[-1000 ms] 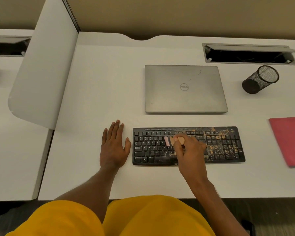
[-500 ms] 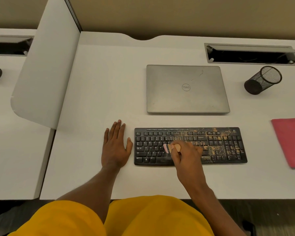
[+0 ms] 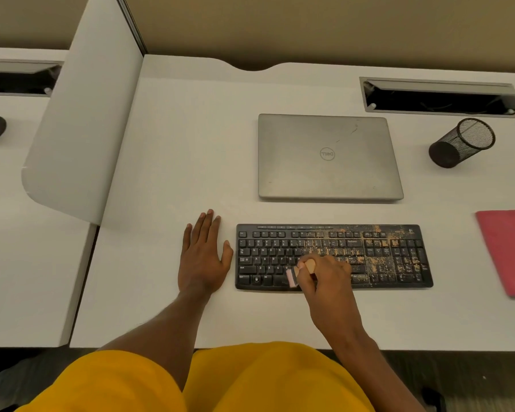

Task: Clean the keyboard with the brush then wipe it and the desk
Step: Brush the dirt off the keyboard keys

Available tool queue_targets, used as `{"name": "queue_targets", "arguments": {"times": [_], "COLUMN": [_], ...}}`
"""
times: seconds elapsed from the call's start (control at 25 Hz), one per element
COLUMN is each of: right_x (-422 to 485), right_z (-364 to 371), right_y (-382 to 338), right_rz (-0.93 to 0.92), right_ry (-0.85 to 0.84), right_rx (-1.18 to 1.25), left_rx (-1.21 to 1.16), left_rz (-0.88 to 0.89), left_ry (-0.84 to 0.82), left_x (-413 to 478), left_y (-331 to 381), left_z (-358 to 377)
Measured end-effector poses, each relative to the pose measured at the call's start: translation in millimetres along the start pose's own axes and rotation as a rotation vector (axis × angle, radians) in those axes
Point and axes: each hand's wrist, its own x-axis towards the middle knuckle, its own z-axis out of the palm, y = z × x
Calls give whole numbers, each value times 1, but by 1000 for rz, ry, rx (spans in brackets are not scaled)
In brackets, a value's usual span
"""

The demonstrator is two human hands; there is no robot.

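Brushing is where you are, and by the look of the keys it is roughly half done. Your right hand (image 3: 329, 281) is over the lower middle of the keyboard (image 3: 384, 258). Its fingers are curled round the wooden handle of the brush (image 3: 298, 272), pinching it so the pink bristles point down onto the bottom rows near the space bar. Your left hand (image 3: 202, 260) lies flat on the desk (image 3: 191, 144) just beside the keyboard's left edge and seems not to touch it. Its fingers are straight and close together, the thumb is spread toward the keys, and it holds nothing. The keyboard's left half looks mostly free of grit. Tan crumbs lie thick over its right half, heaviest across the upper right corner and the number pad, with a scatter reaching the middle rows just beyond your knuckles. I judge that the brush has that whole right side to work through before you can set it down. Neither wipe has begun: the pink cloth (image 3: 506, 251) lies flat to the right of the keyboard, well apart from it and partly cut off by the frame edge. Behind the keyboard sits a closed laptop (image 3: 327, 157), with a mesh pen cup (image 3: 461, 142) further right. Crumbs swept off the keyboard will likely land on the desk around it, so the desk wipe belongs last.
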Motion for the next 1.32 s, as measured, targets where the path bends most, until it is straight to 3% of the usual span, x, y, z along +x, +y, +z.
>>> {"name": "queue_targets", "arguments": {"times": [0.12,0.4,0.6,0.68,0.88,1.0,1.12,1.24,1.32], "right_x": [0,1,12,16,17,17,24,30,29], "right_z": [-2,0,22,17,-21,-21,-3,7,-1], "right_y": [-1,-21,-40,-38,-22,-28,-48,-53,-48], "right_rz": [-36,-234,-292,-269,0,-16,-118,-150,-92], "right_ry": [29,-30,-138,-121,-73,-65,-166,-265,-243], "right_rx": [-8,-302,-347,-417,-571,-519,-383,-421,-474], "left_rx": [1,2,0,0,1,0,2,5,1], "left_rz": [3,-2,-6,-1,-1,-2,-3,-3,0], "left_ry": [0,7,14,9,-4,-4,-2,2,1], "left_x": [0,0,-1,-1,0,0,0,-1,-1], "left_y": [1,-1,-1,-1,-1,-1,0,0,0], "left_z": [1,3,3,3,2,2,2,2,1]}}
